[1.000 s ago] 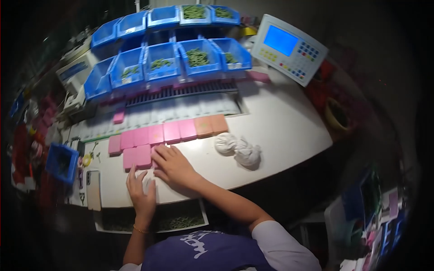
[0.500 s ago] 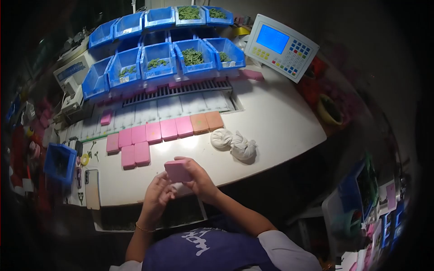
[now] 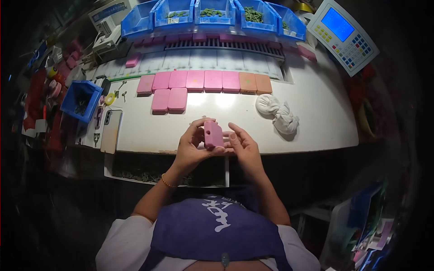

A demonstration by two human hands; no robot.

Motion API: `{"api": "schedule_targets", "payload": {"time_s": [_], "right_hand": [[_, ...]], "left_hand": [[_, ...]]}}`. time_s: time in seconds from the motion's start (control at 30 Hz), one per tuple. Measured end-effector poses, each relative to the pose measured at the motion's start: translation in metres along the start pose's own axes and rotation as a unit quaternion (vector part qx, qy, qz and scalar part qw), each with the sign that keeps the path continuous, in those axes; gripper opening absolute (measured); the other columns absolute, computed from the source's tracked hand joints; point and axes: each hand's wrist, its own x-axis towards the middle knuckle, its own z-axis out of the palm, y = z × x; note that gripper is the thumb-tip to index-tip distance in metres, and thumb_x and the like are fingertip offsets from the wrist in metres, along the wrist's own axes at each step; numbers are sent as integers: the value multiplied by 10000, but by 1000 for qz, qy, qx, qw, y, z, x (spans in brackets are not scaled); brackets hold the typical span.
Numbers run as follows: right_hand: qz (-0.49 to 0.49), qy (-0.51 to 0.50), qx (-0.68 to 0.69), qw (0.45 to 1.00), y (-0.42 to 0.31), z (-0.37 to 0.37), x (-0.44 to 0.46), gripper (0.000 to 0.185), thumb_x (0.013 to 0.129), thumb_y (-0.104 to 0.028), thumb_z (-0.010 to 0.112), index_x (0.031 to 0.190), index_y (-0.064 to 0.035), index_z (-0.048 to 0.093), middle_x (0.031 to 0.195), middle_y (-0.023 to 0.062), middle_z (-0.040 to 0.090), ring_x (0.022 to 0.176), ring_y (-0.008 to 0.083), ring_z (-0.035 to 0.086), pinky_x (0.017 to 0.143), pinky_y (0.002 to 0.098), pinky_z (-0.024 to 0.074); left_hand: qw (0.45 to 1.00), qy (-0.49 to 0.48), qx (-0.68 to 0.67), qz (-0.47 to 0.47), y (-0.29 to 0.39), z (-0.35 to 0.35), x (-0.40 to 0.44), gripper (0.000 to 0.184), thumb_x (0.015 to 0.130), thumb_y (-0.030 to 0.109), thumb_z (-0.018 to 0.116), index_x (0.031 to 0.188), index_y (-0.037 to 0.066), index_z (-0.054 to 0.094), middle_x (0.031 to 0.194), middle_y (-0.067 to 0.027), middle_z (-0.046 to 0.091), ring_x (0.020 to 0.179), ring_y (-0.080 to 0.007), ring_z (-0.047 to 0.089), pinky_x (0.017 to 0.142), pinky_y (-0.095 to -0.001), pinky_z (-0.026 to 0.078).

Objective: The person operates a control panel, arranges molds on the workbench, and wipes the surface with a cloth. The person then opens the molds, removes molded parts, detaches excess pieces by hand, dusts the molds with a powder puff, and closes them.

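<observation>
My left hand point(image 3: 191, 143) is closed around a pink rubber mould point(image 3: 214, 135), thumb and fingers gripping its ends. The mould is a thick rounded block tilted upright, with a small dark round hole in its narrow side. Just to its right is my right hand point(image 3: 245, 148), fingers apart and holding nothing; its fingertips come close to the mould, and I cannot tell whether they touch it. Both hands are over the front edge of the white table point(image 3: 316, 122). Beyond them lies a row of similar pink moulds point(image 3: 195, 80), with two orange-brown moulds point(image 3: 256, 83) at its right end.
A knotted white cloth bag point(image 3: 278, 114) lies right of the moulds. Blue bins point(image 3: 214, 16) with green pieces line the back, beside a keypad unit with a screen point(image 3: 343, 34). On the left are a phone point(image 3: 111, 131) and a blue bin point(image 3: 81, 100). Below sits an open drawer point(image 3: 135, 174).
The mould has passed from my right hand to my left and turned so its holed side shows. My right hand has let go and opened. The camera view has shifted.
</observation>
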Motion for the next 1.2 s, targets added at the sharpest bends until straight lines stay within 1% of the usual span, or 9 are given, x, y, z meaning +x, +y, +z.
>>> {"api": "schedule_targets", "payload": {"time_s": [0.23,0.37,0.63,0.77,0.9,1.0,1.03,1.13,1.2], "right_hand": [[-36,-62,-13,997,-2,9,-6,553,1052,-260,503,1474,82,398,1329,185,589,1193,213,585,1035,314,450],[-94,-32,-55,994,1,19,-11,545,1074,-288,343,1455,94,420,1297,215,602,1176,220,600,1033,333,460],[-94,-7,-8,996,3,16,-7,512,1073,-290,320,1302,104,553,1134,195,681,1034,240,670,940,339,521],[-49,73,7,996,16,0,1,489,1074,-293,342,1119,86,648,1011,142,705,892,161,654,828,318,523],[-72,116,-151,979,-3,-6,1,445,1075,-285,412,1004,71,670,845,99,680,805,103,567,750,305,495],[-103,117,-225,962,-6,-17,7,417,1070,-289,445,1008,58,668,829,120,661,796,151,588,737,321,494],[-125,124,-256,950,3,-25,15,250,1035,-192,545,1080,28,655,873,15,623,801,93,551,763,280,479],[-318,207,-431,818,-9,-21,15,209,943,-42,603,1146,-7,638,873,141,602,759,277,601,733,358,501],[-305,106,-426,845,-3,-29,15,278,896,23,615,1171,-22,615,915,139,596,778,264,608,758,345,508]], "left_hand": [[964,-13,239,115,1,16,-3,600,708,10,826,1246,52,565,1131,-96,568,902,-164,636,787,-302,587],[956,14,255,143,-9,21,-6,603,703,-9,799,1256,42,565,1155,-108,559,888,-171,645,749,-302,593],[945,18,279,171,-11,24,-3,597,712,-26,791,1263,28,568,1167,-115,548,866,-170,652,749,-294,605],[966,17,218,137,-14,24,-6,567,769,-4,796,1267,24,526,1172,-97,540,928,-161,640,754,-298,599],[987,30,146,68,-11,19,-6,559,802,35,792,1269,29,485,1168,-90,525,999,-170,642,794,-311,604],[997,30,67,4,-15,3,-6,575,800,9,779,1283,33,467,1173,-84,503,1044,-179,634,864,-304,575],[998,26,45,-23,-13,-1,-4,590,802,-5,775,1293,39,451,1159,-79,517,1050,-169,627,888,-300,558],[998,5,54,-43,-5,-8,2,617,799,-10,782,1321,51,457,1096,-63,567,1010,-143,625,889,-281,534],[998,-22,18,-49,-4,-8,10,610,796,7,795,1317,52,481,1049,-46,583,955,-110,617,845,-253,527]]}}
